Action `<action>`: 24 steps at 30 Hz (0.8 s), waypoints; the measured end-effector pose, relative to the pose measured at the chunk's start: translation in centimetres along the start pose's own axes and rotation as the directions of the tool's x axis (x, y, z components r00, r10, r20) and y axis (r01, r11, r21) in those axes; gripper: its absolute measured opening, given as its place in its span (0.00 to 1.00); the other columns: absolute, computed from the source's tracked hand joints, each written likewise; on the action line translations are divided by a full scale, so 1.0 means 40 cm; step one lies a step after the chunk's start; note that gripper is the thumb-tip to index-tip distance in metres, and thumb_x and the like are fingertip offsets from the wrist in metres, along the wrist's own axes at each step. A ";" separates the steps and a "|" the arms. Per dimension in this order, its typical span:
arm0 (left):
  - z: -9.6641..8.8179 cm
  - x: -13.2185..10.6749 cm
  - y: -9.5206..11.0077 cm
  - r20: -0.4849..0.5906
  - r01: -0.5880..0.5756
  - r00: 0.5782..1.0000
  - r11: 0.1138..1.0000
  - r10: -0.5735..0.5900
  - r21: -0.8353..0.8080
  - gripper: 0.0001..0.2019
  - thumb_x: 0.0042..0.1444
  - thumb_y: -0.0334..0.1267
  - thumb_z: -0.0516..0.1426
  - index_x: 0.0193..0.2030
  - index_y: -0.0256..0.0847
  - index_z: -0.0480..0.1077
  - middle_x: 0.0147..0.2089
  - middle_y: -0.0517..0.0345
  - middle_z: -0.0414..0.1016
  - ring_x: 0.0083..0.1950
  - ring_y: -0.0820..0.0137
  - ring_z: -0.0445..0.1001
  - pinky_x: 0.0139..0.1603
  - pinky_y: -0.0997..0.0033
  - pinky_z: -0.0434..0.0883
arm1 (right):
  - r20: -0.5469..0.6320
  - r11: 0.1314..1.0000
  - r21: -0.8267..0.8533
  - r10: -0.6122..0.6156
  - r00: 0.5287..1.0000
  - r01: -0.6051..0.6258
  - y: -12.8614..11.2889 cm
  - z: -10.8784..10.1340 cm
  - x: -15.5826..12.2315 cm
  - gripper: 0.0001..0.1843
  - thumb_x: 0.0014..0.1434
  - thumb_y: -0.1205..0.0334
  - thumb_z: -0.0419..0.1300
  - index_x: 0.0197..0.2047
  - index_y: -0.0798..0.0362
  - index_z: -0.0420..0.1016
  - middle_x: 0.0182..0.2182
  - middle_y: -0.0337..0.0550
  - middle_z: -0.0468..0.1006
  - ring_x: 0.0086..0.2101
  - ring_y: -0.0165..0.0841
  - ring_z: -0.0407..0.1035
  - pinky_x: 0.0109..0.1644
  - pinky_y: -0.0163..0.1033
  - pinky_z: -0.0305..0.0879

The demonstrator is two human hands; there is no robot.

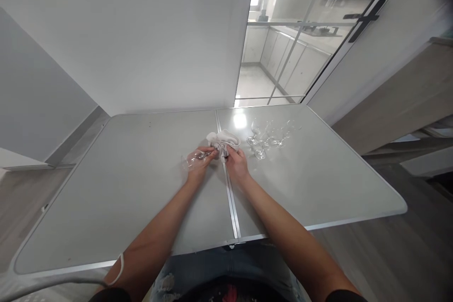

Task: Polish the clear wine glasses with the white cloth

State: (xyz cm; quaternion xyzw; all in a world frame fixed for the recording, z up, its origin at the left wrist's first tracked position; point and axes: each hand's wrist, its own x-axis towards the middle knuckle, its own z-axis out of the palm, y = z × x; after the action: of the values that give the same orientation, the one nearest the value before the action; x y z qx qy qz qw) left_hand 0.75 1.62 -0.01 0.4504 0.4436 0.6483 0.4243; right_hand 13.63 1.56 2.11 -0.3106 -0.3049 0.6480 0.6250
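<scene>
My left hand [200,159] is closed around a clear wine glass [191,160], which lies tilted with its bowl toward the left. The foot end of the glass points to the right, into a crumpled whitish cloth [226,139]. Fingers of my right hand [238,161] are closed on that cloth, pressing it around the foot, which is mostly hidden. Both hands are close together just above the middle seam of the table. To the right of the cloth stand several clear stemmed glasses [260,154], grouped close together; their outlines are faint.
The pale folding table [148,207] has a metal seam [231,207] down its middle and a raised edge. Behind it is a white wall [159,47]. A glass door [283,56] with a black handle [366,20] stands at the back right. A white cable [71,281] runs by my left forearm.
</scene>
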 end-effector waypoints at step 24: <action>-0.005 0.008 0.000 -0.019 0.016 1.000 0.998 -0.017 -0.056 0.12 0.47 0.41 0.71 0.36 0.39 0.79 0.40 0.52 0.81 0.41 0.67 0.79 0.46 0.66 0.74 | -0.017 0.996 0.028 0.088 0.996 -0.087 -0.005 -0.014 0.001 0.14 0.50 0.54 0.68 0.38 0.53 0.80 0.33 0.42 0.81 0.33 0.33 0.73 0.37 0.35 0.69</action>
State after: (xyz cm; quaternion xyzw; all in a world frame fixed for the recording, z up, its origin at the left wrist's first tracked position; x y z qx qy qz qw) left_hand 0.49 1.87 0.03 0.4286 0.4332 0.6611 0.4376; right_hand 14.19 1.61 1.94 -0.3209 -0.2763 0.6761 0.6029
